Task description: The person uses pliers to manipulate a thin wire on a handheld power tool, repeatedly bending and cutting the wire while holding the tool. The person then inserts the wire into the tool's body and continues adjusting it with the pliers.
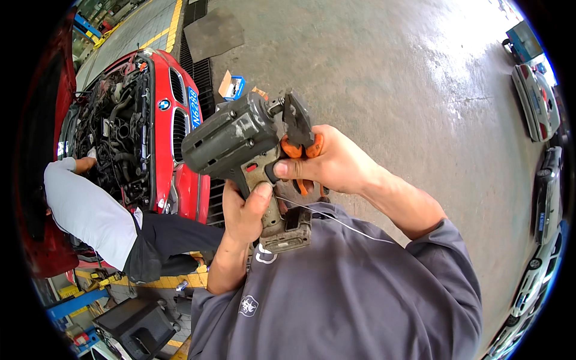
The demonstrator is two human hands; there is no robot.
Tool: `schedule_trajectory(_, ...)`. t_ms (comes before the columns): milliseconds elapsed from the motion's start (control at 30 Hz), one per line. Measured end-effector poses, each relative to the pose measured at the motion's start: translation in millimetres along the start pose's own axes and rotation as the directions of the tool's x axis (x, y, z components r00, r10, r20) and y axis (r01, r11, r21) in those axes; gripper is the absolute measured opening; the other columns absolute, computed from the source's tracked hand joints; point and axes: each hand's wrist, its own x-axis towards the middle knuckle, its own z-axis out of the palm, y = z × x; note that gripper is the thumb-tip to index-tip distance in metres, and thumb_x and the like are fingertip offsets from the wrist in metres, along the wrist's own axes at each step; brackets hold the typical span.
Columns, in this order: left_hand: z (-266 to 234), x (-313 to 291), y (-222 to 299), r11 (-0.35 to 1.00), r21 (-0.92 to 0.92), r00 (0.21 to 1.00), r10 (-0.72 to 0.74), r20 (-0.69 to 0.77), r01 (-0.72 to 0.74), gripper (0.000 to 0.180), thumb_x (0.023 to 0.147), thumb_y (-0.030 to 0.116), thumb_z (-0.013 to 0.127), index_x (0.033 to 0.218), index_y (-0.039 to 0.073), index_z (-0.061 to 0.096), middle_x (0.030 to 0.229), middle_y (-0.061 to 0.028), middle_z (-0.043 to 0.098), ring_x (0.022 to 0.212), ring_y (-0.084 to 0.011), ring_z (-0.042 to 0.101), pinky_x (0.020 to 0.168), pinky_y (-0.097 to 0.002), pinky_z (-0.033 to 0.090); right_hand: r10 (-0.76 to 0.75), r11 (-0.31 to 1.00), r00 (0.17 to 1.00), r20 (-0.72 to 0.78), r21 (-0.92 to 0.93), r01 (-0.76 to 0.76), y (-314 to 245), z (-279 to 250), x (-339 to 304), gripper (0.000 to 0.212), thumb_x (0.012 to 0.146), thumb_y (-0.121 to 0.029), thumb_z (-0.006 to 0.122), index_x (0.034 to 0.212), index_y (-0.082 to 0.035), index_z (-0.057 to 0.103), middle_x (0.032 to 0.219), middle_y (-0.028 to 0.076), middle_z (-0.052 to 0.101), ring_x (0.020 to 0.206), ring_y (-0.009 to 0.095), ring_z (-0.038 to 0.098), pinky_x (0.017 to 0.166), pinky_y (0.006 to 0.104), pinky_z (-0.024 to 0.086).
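A worn, dark cordless impact wrench (231,135) is held up in front of my chest, its square drive toward the upper right. My left hand (243,210) is closed round its handle, the thumb lying along the near side. Pliers (297,117) with dark jaws and orange grips are in my right hand (330,159), jaws upward beside the wrench's drive. The right thumb presses at the wrench's trigger. The right fingers behind the grips are partly hidden. Below the handle, the wrench's base (287,237) shows a dark recess. A thin white cord (354,228) runs across my shirt.
To the left stands a red car (165,138) with its hood up and engine exposed. A co-worker in a white shirt (99,207) leans into it. An open blue box (233,87) lies beside the floor grate (204,81). Several parked cars (537,108) line the right.
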Motion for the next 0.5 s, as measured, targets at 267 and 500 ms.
schedule_trajectory(267,-14.9,7.9,-9.4,0.979,-0.183,0.995,-0.094,-0.022,0.088,0.066,0.091,0.060,0.064,0.115,-0.001,0.056,0.084,-0.0083,0.061,0.055,-0.0161,0.060,0.046,-0.0270,0.050,-0.005,0.999,0.995,-0.095,0.044,0.009,2.2,1.8,-1.9,0.027,0.096,-0.030,0.076,0.100,-0.004,0.070,0.082,0.003,0.069,0.065,0.009,0.063,0.051,0.0261,0.044)
schedule_trajectory(500,-30.9,28.7,-17.1,0.808,-0.589,0.968,0.139,0.209,0.011,0.063,0.092,0.068,0.063,0.106,0.007,0.051,0.081,-0.0029,0.051,0.051,-0.0131,0.055,0.041,-0.0239,0.039,-0.036,0.991,0.996,-0.080,0.129,0.046,52.1,-3.8,0.3,0.035,0.102,-0.035,0.067,0.110,-0.001,0.067,0.099,0.009,0.071,0.079,0.012,0.065,0.065,0.0276,0.053)
